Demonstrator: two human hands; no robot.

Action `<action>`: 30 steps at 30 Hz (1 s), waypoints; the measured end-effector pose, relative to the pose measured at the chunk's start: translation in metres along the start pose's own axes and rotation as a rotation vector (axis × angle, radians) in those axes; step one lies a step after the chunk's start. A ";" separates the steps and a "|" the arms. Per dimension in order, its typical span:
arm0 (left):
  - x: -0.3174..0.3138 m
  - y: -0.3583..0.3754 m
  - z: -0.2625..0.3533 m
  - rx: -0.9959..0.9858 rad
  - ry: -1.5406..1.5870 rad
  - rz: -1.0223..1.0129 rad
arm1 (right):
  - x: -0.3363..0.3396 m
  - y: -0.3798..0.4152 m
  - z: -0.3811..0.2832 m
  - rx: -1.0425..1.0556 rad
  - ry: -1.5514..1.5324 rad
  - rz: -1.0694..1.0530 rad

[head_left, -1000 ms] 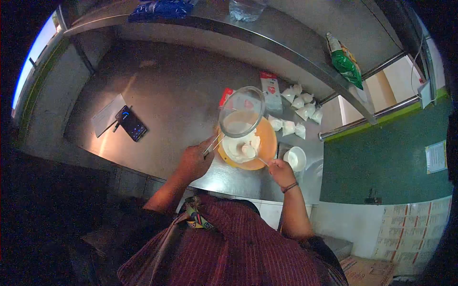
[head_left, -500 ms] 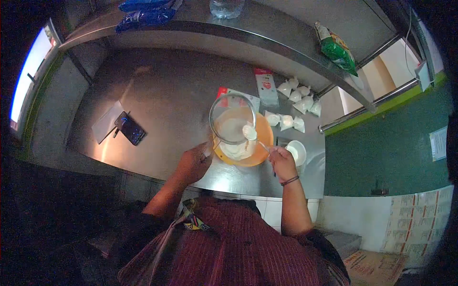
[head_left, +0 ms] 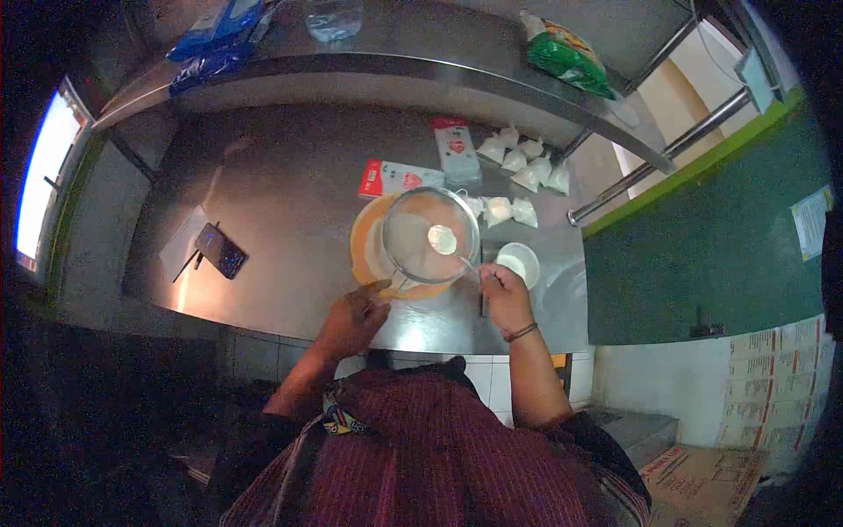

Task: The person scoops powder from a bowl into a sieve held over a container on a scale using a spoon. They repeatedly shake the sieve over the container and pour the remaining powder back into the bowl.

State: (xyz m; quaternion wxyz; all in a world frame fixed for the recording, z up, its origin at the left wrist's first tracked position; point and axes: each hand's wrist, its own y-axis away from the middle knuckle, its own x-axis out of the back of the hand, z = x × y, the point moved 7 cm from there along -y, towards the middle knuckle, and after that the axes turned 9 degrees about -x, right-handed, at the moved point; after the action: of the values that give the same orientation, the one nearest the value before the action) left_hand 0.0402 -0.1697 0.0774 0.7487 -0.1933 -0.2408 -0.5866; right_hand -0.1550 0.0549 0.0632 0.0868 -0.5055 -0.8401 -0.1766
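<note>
My left hand [head_left: 356, 321] is closed on the thin handle of a round mesh sieve [head_left: 410, 230]. The sieve hangs over an orange bowl [head_left: 362, 246], covering much of its right side; white powder inside the bowl shows partly through the mesh. In my right hand [head_left: 507, 300] is a spoon [head_left: 468, 263], pinched by its handle. Its head carries a heap of white powder [head_left: 442, 239] and overlaps the middle of the sieve. Close beside my right hand stands a small white bowl [head_left: 524, 259] with white contents.
Behind the bowl lie two red-and-white packets [head_left: 406, 177] and several small tied bags of white powder [head_left: 527, 158]. A phone [head_left: 219, 251] rests at the left of the steel table [head_left: 290, 220]. Across the back runs a shelf [head_left: 421, 66] bearing a green bag [head_left: 569, 63] and blue packages [head_left: 215, 44].
The sieve has shifted right relative to the orange bowl. The powder-filled spoon has gone from the sieve's right rim to over its middle. The whole view has turned slightly.
</note>
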 end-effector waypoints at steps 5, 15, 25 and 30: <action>-0.047 -0.027 0.048 0.093 0.143 -0.159 | 0.073 0.009 0.027 0.052 0.042 0.084; -0.167 -0.058 0.044 -0.648 -0.155 0.168 | 0.159 0.014 0.051 0.207 0.299 0.291; -0.184 -0.052 0.078 -0.180 0.116 0.072 | 0.160 0.001 0.059 0.141 0.437 0.094; -0.203 -0.042 0.075 0.113 0.378 0.043 | 0.157 0.007 0.054 0.279 0.519 0.116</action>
State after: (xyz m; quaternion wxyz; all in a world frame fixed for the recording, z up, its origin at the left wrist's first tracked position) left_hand -0.0508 0.0223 0.0195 0.8026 -0.0423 -0.1242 -0.5819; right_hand -0.2211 0.2072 0.0654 0.3771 -0.4739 -0.7757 -0.1774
